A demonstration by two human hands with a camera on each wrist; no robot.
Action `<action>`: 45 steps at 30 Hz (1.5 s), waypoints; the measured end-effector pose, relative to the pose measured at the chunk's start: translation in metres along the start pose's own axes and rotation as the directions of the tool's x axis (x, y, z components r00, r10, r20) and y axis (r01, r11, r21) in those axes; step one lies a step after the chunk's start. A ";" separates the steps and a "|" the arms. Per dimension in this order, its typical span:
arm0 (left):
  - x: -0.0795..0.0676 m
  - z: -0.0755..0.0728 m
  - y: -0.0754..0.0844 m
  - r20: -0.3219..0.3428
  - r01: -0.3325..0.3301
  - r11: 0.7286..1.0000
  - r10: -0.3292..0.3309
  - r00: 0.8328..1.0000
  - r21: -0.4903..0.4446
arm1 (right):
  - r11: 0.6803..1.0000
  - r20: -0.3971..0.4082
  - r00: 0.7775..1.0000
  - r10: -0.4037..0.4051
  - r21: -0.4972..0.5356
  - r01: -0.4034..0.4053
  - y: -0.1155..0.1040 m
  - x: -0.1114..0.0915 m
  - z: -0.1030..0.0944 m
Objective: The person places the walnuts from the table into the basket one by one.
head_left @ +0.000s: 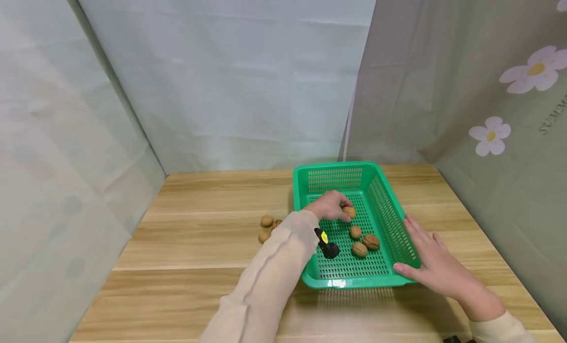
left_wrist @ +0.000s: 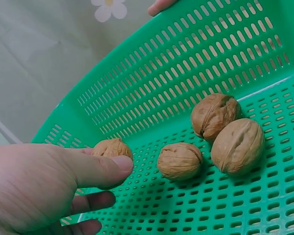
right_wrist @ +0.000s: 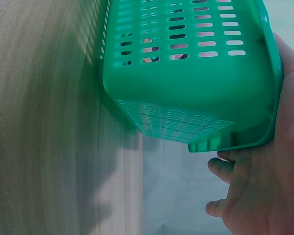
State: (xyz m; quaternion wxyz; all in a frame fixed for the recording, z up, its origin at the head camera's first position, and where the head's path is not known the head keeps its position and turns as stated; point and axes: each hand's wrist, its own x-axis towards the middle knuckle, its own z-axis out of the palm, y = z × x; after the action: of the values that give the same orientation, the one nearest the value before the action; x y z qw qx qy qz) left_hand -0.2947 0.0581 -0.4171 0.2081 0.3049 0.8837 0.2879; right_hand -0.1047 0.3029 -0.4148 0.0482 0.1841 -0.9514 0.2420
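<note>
My left hand (head_left: 330,205) reaches into a green plastic basket (head_left: 341,283). Thumb and fingers pinch a walnut (left_wrist: 111,148) low over the basket floor. Beside it lie several more walnuts, among them a small one (left_wrist: 180,161), a paler one (left_wrist: 238,146) and a darker one (left_wrist: 215,115). At the basket's front right corner is my right hand (head_left: 438,264), its fingers stretched along the outside of the long rim. That thumb reaches across the rim at the corner. In the right wrist view, the basket's wall (right_wrist: 186,93) hides part of this hand's work.
Left of the basket, several walnuts (head_left: 267,221) sit on the wooden table (head_left: 190,239), partly covered by the left sleeve (head_left: 270,269). A black wrist device (head_left: 329,245) overlaps the basket. Pale cloth (head_left: 248,87) hangs behind the table, with flowered cloth (head_left: 500,195) at the right.
</note>
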 end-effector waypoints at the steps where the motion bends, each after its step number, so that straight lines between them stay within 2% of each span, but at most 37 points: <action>1: 0.000 0.000 0.000 0.005 0.001 1.000 -0.001 1.000 0.007 | 1.000 0.001 1.000 -0.001 0.001 0.001 0.000 0.000 0.000; 12: -0.003 0.002 0.005 0.046 0.041 0.999 -0.042 0.998 0.027 | 1.000 0.010 1.000 0.004 -0.003 -0.004 0.000 0.000 -0.001; 18: -0.003 0.003 0.008 0.055 0.027 0.999 -0.029 0.998 0.037 | 1.000 0.010 1.000 0.011 0.005 -0.011 0.001 -0.004 -0.002; 28: -0.004 0.007 0.009 0.066 0.013 0.999 -0.011 0.998 -0.039 | 1.000 0.007 1.000 0.012 -0.001 -0.012 0.001 -0.007 -0.002; 33: -0.004 0.007 0.010 0.052 0.007 0.999 -0.004 0.999 -0.045 | 1.000 0.009 1.000 0.014 0.002 -0.014 0.001 -0.007 -0.004; 36: -0.005 0.006 0.013 0.030 -0.027 0.998 0.029 0.999 -0.055 | 1.000 0.013 1.000 0.014 -0.007 -0.013 0.002 -0.006 -0.005; 39: -0.008 0.001 0.019 -0.019 -0.084 0.994 0.083 0.996 -0.067 | 1.000 0.017 1.000 0.014 -0.011 -0.014 0.003 -0.005 -0.005; 45: -0.029 -0.027 0.035 -0.108 -0.201 0.977 0.194 0.975 -0.067 | 1.000 0.022 1.000 0.016 0.000 -0.016 0.004 -0.002 -0.002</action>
State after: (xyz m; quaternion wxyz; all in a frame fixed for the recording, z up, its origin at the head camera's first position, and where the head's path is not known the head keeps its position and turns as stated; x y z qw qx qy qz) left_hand -0.2731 0.0516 -0.3690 0.1452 0.3679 0.8464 0.3565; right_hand -0.1046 0.3077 -0.4150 0.0358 0.1791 -0.9534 0.2403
